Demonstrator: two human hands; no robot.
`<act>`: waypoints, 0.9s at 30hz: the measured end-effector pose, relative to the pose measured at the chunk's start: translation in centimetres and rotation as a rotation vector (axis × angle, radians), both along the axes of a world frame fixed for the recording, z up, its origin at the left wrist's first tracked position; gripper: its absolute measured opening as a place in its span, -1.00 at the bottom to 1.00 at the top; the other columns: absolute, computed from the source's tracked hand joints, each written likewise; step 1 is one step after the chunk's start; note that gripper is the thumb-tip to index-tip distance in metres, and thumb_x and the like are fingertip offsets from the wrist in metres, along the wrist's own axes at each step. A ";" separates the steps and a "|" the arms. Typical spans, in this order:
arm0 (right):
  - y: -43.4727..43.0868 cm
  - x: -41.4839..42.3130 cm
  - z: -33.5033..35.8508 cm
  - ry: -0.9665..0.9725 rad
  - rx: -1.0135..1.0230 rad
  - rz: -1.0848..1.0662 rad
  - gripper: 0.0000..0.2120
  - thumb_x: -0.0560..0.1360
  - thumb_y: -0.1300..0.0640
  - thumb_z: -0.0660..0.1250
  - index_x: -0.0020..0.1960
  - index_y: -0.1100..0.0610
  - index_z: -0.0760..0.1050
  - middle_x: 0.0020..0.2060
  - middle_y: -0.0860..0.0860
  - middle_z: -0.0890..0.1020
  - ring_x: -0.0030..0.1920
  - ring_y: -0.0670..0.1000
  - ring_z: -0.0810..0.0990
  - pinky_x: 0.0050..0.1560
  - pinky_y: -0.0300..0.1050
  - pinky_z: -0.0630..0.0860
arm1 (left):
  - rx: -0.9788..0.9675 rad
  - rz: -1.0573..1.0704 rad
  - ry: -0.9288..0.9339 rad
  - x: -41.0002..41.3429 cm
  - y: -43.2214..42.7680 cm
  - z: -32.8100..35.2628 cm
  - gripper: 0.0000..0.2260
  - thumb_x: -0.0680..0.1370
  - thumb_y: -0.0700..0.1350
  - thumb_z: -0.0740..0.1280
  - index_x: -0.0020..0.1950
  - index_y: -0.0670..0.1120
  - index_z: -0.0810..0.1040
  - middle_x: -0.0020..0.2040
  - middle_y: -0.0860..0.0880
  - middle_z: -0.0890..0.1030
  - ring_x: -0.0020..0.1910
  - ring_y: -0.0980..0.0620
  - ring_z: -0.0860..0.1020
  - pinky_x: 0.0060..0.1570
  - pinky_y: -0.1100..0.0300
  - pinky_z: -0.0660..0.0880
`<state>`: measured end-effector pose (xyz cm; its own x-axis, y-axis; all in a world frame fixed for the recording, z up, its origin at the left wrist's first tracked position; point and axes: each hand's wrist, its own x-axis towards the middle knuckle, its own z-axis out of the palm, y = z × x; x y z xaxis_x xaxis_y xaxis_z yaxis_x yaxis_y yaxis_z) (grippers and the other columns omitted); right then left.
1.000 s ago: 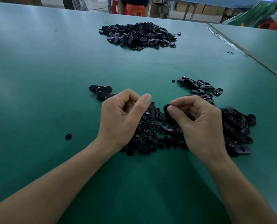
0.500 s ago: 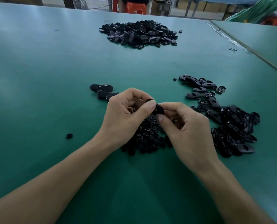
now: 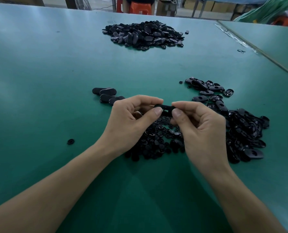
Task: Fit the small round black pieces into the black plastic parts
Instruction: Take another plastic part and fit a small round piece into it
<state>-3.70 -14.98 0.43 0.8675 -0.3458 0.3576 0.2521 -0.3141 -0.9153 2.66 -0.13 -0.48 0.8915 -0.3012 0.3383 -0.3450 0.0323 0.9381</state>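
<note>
Left hand [image 3: 129, 121] and right hand [image 3: 202, 130] meet, each pinching an end of one black part [image 3: 165, 109].

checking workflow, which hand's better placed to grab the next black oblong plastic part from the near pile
Right, probably: the right hand sits beside that pile of black oblong plastic parts, the left hand farther off. Both pinch one such part.

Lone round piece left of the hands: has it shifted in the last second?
No. The lone round piece lies at the same spot, left of and nearer the camera than the stack of parts.
</note>
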 end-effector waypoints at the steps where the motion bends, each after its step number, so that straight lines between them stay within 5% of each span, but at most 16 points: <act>1: 0.0 0.0 0.0 -0.001 0.006 -0.003 -0.80 0.54 0.23 0.41 -0.04 -0.08 0.63 -0.23 -0.10 0.70 -0.20 -0.06 0.69 -0.11 -0.24 0.58 | 0.003 -0.003 0.004 0.0 0.0 0.0 -0.84 0.48 -0.14 0.42 0.01 0.08 0.67 -0.20 0.07 0.71 -0.29 0.22 0.57 -0.20 0.34 0.52; 9: 0.1 -0.2 0.0 0.026 0.014 -0.059 -0.87 0.54 0.17 0.43 0.00 -0.05 0.65 -0.23 -0.11 0.71 -0.20 -0.09 0.70 -0.12 -0.25 0.59 | -0.006 0.016 -0.005 -0.1 0.0 0.1 -0.86 0.50 -0.16 0.41 -0.01 0.06 0.69 -0.15 0.09 0.73 -0.22 0.18 0.62 -0.11 0.27 0.57; 16: 0.4 -0.6 -0.6 0.254 -0.799 -0.027 -0.75 0.53 -0.09 0.39 0.15 -0.03 0.64 -0.07 -0.09 0.56 0.03 -0.04 0.44 0.07 -0.19 0.36 | -0.098 0.224 0.006 0.7 0.0 -0.4 -0.83 0.56 -0.22 0.41 0.05 0.03 0.65 -0.22 0.07 0.71 -0.21 0.11 0.67 -0.09 0.21 0.61; 27: 0.4 -0.3 -0.7 0.256 -0.651 -0.029 -0.87 0.51 0.15 0.45 0.05 0.01 0.70 -0.09 -0.08 0.66 -0.02 -0.03 0.60 0.09 0.00 0.56 | -0.114 0.283 -0.003 1.0 0.0 -0.8 -0.86 0.55 -0.19 0.41 0.00 0.05 0.65 -0.18 0.07 0.72 -0.18 0.07 0.70 -0.08 0.20 0.61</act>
<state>-3.99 -14.58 -0.23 0.9456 -0.1549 0.2859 0.0371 -0.8222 -0.5680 3.63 -0.15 -1.26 0.9335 -0.0007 0.3587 -0.3584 0.0399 0.9327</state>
